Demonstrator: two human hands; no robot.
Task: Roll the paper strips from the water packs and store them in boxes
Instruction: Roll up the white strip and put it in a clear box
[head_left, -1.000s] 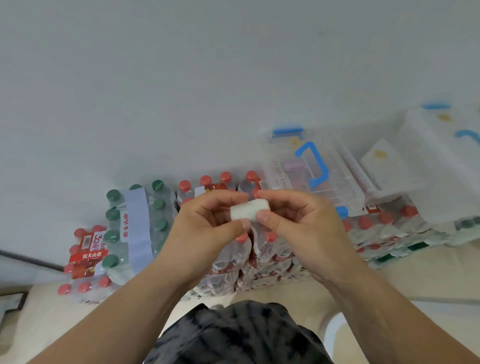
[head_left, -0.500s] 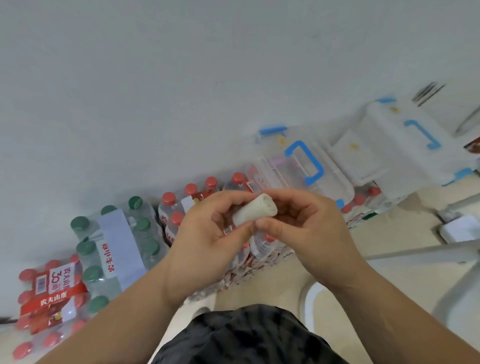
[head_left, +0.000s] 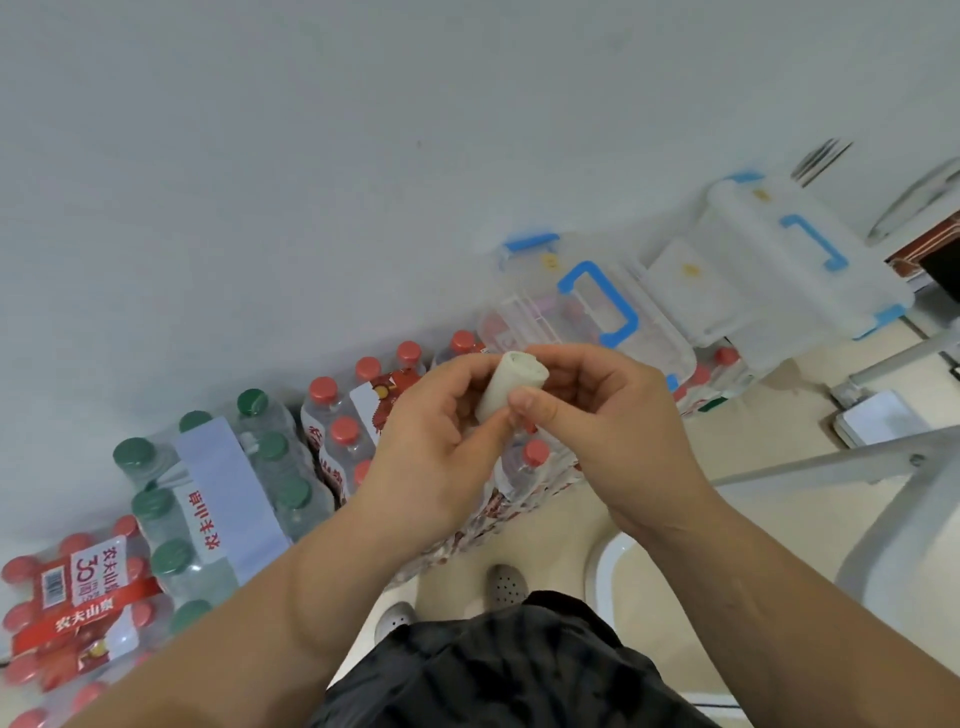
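Above the water packs (head_left: 223, 483), the left hand (head_left: 431, 447) is curling its fingers around the lower end of the rolled paper strip (head_left: 506, 387), with the thumb pressing against its side. The right hand (head_left: 608, 431) is pinching the roll's upper end between thumb and curled fingers, in front of the clear box (head_left: 597, 306) with the blue handle.

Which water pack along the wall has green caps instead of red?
The green-capped pack, second from the left, with a pale lavender strip running across its top. The neighbouring packs on both sides have red caps.
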